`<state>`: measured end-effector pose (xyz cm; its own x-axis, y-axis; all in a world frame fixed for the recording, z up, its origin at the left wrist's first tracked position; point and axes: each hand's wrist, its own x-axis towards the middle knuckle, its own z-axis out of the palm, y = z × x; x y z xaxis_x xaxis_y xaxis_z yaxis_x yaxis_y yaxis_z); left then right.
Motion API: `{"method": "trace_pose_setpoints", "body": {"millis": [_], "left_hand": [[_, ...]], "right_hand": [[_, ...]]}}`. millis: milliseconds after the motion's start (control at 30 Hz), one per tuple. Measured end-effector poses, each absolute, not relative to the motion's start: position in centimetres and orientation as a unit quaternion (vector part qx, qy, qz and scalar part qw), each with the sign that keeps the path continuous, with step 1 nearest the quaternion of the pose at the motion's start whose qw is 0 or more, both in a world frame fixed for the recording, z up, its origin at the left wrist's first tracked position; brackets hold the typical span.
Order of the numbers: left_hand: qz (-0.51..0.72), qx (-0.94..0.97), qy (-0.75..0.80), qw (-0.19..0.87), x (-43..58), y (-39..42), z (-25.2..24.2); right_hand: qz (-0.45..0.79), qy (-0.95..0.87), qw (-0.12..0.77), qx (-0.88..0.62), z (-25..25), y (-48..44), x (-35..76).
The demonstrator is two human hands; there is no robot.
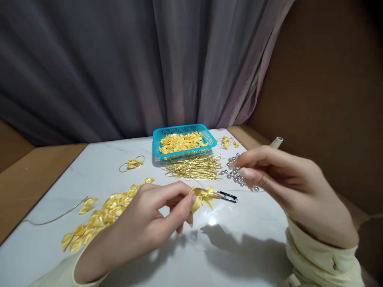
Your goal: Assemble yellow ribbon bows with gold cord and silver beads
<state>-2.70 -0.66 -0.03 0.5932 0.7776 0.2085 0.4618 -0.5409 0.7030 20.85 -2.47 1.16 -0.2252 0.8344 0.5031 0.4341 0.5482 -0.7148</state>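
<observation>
My left hand (167, 207) pinches a yellow satin ribbon bow (206, 195) between thumb and fingers, above the table. From the bow's right side sticks a slim dark metal piece with a slot, like a hair clip (229, 196); whether the two are joined I cannot tell. My right hand (281, 179) is raised to the right, thumb and forefinger drawn close together; anything between them is too small to make out. Behind its knuckles shows the end of a pale tube (277, 142). Silvery beads (236, 175) lie just beyond my right fingertips, partly hidden by them.
A blue plastic basket (154, 144) holds yellow ribbon pieces at the back. Before it lies a heap of gold wire strips (194, 167). Loose yellow bows (110, 209) spread at left, near a wire hoop with a bow (134, 163). Grey curtains (125, 67) hang behind.
</observation>
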Motion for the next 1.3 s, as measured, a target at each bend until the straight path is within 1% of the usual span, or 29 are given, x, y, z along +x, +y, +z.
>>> {"method": "trace_pose_setpoints", "body": {"millis": [100,200,333,433,633,800,1000,1100,1200,1300], "left_hand": [[0.257,0.842,0.368,0.298,-2.7,-0.6,0.1],[0.256,0.851,0.355,0.291,-2.9,-0.6,0.2],[0.255,0.876,0.309,0.269,-3.3,-0.6,0.0],[0.257,0.886,0.287,0.257,-3.4,-0.6,-0.1],[0.244,0.882,0.286,0.282,-2.9,-0.5,0.0],[0.239,0.885,0.265,0.299,-2.5,-0.4,0.2],[0.232,0.883,0.256,0.318,-2.5,-0.4,0.1],[0.245,0.879,0.283,0.294,-2.4,-0.2,-0.1],[0.283,0.873,0.315,0.243,-2.5,-0.3,-0.5],[0.319,0.876,0.331,0.148,-2.6,-0.4,-0.9]], "right_hand": [[0.243,-0.777,0.403,-0.418,1.2,-2.5,20.3],[0.276,-0.78,0.384,-0.41,1.0,-2.2,19.9],[0.362,-0.777,0.32,-0.403,0.5,-1.4,19.8],[0.403,-0.771,0.298,-0.392,0.2,-1.0,19.8],[0.404,-0.819,0.255,-0.317,0.1,-1.2,20.2],[0.381,-0.835,0.253,-0.305,0.1,-1.7,20.5],[0.402,-0.834,0.223,-0.305,0.2,-1.5,20.4],[0.395,-0.815,0.248,-0.344,0.4,-1.6,20.4],[0.338,-0.772,0.342,-0.417,0.7,-2.2,20.1],[0.297,-0.733,0.425,-0.44,0.7,-3.0,19.6]]}}
